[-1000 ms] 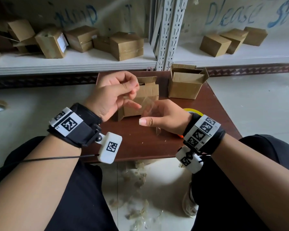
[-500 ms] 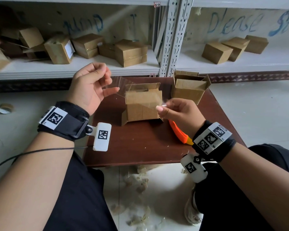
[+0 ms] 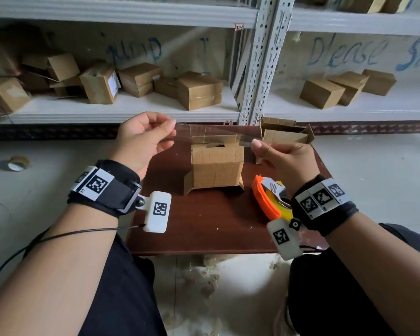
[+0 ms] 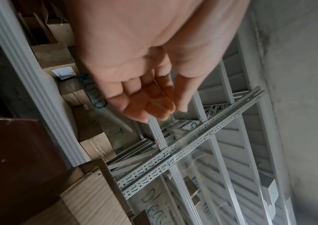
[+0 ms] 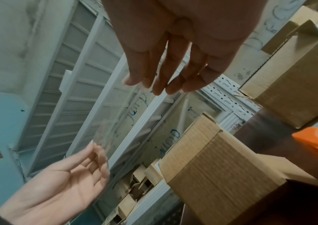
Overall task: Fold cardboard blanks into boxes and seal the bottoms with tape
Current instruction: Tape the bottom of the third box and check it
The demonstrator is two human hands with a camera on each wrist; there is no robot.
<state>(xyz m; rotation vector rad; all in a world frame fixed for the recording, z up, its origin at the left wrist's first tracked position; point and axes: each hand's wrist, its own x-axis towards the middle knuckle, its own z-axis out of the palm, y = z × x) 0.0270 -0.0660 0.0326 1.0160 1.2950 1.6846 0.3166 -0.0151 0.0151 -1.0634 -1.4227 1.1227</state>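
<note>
A strip of clear tape (image 3: 212,132) is stretched level above a small cardboard box (image 3: 216,167) that stands on the brown table (image 3: 204,229). My left hand (image 3: 143,139) pinches the strip's left end between thumb and fingertips. My right hand (image 3: 279,156) pinches its right end. The box has its upper flaps folded nearly shut and its lower flaps splayed on the table. In the right wrist view the tape (image 5: 115,121) runs from my right fingertips (image 5: 154,86) to the left hand (image 5: 88,164), beside the box (image 5: 217,164).
An orange tape dispenser (image 3: 267,200) lies on the table under my right wrist. A second open-topped box (image 3: 285,133) stands at the table's back right. Shelves behind hold several folded boxes (image 3: 199,89). A tape roll (image 3: 16,163) lies on the floor at left.
Both hands have moved apart and upward, drawing the tape strip out taut above the box. The dispenser now lies uncovered on the table.
</note>
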